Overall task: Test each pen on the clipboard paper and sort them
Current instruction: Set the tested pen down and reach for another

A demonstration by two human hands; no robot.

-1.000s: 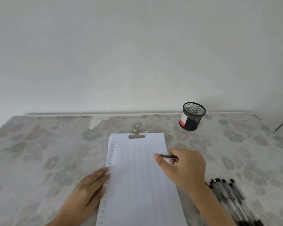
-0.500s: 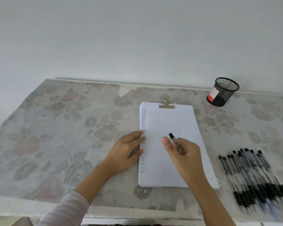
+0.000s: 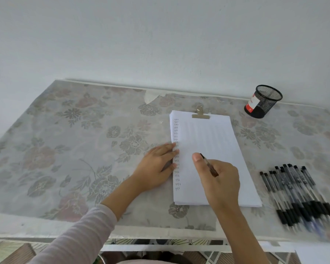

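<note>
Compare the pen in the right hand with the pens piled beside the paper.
The held pen is one, gripped by the right hand over the paper; the piled pens are many, loose on the tablecloth. The held pen is partly hidden; the piled pens lie fully exposed. Both look slim, dark.

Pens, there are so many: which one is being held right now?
The pen gripped in the right hand, over the paper. The other pens lie in a pile on the table, right of the paper, untouched.

A floral table (image 3: pixel 84 140) bears clipboard paper (image 3: pixel 208 141), pens (image 3: pixel 297 191), mesh cup (image 3: pixel 263 101).
</note>
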